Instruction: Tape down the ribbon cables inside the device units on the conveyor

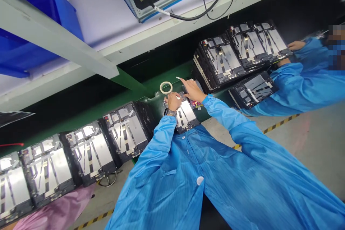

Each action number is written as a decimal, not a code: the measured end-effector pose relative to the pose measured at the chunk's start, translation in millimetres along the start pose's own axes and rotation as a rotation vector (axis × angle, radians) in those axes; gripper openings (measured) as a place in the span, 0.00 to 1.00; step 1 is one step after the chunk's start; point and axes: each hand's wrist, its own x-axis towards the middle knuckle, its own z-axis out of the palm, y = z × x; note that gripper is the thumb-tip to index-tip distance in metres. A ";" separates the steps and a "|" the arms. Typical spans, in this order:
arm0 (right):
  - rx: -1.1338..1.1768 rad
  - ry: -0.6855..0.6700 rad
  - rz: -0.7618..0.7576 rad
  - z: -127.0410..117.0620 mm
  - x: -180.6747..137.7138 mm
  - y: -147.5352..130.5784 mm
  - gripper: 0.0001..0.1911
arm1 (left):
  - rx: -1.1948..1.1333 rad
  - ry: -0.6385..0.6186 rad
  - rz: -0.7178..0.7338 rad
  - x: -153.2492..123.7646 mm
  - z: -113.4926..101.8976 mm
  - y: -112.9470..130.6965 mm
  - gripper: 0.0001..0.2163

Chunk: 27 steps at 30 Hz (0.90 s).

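The left hand [174,102] is resting on the upper end of the device panel [186,115], grip unclear, and the panel is lying directly before the blue smock [185,161]. The right hand [194,90] is spreading thumb and forefinger apart, a white strip [178,78] showing at the fingertip; the tape roll [161,88] is lying just beyond the left hand.

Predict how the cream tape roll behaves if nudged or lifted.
Lying flat, the tape roll likely slides before it rolls or tips. Its open, narrow shape suggests it's light. Stood on edge, being round, it would probably roll.
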 end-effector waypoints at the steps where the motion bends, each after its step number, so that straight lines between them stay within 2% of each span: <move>1: -0.002 -0.012 -0.007 0.9 0.5 0.2 0.54 | 0.000 0.001 -0.003 0.2 0.3 -0.3 0.08; 12: -0.009 -0.026 -0.053 3.8 -0.2 0.3 0.51 | -0.008 -0.014 -0.020 3.1 -2.1 -0.3 0.08; 17: 0.131 0.011 0.048 -5.3 7.5 7.8 0.45 | -0.010 -0.027 -0.045 5.1 -3.5 0.7 0.09; 19: 0.228 -0.099 0.088 -9.2 13.2 10.2 0.45 | -0.005 -0.034 -0.047 6.6 -4.5 0.6 0.09; 21: 0.277 -0.281 0.085 -12.5 19.3 8.0 0.47 | 0.003 -0.044 -0.057 8.9 -5.0 -0.3 0.10; 24: 0.212 -0.510 0.063 -17.1 28.8 -4.5 0.48 | 0.010 -0.051 -0.074 13.1 -4.4 -3.0 0.11; 27: 0.085 -0.636 0.063 -22.1 37.8 -20.7 0.46 | 0.002 -0.046 -0.078 15.9 -3.3 -5.6 0.13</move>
